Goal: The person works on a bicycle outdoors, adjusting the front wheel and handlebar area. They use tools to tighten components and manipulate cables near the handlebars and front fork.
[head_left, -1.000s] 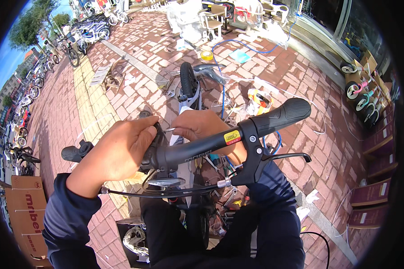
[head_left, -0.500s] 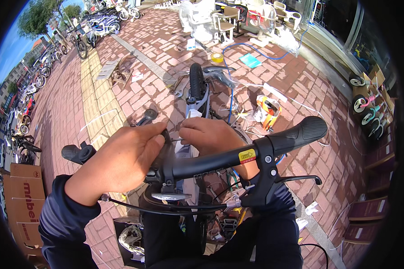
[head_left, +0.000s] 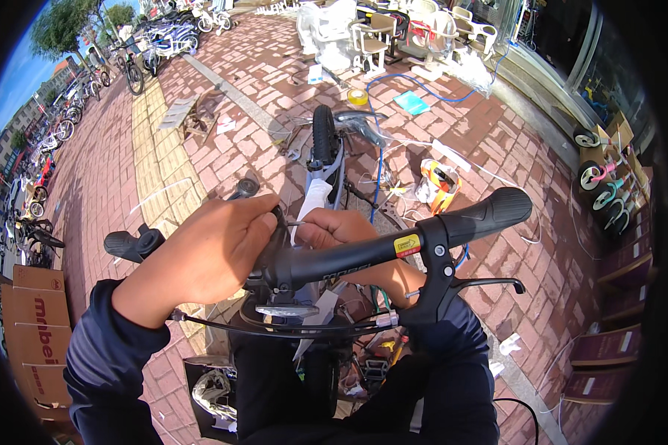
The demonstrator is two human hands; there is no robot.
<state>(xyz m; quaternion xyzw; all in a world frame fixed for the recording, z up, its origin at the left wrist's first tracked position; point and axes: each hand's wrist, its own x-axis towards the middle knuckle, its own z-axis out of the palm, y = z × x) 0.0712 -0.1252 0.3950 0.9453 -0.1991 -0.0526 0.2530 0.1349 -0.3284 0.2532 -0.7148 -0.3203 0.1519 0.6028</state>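
Observation:
A black bicycle handlebar spans the view in front of me, its right grip pointing up and right and a brake lever below it. My left hand is closed, thumb against fingers, at the black stem area left of centre; what sits in its pinch is hidden. My right hand reaches round the far side of the bar with curled fingers. A thin metal rod sticks out from them toward the left fingertips. Beyond lie the pale frame and a black tyre.
An orange and white packet, yellow tape roll and blue sheet lie on the brick paving. Blue hose crosses it. Cardboard boxes stand left; small wheeled bikes right; chairs at the back.
The handlebar's right end has shifted slightly left and up in view. My right hand has moved slightly down and right, its raised finger now lower. Both hands remain closed near the stem.

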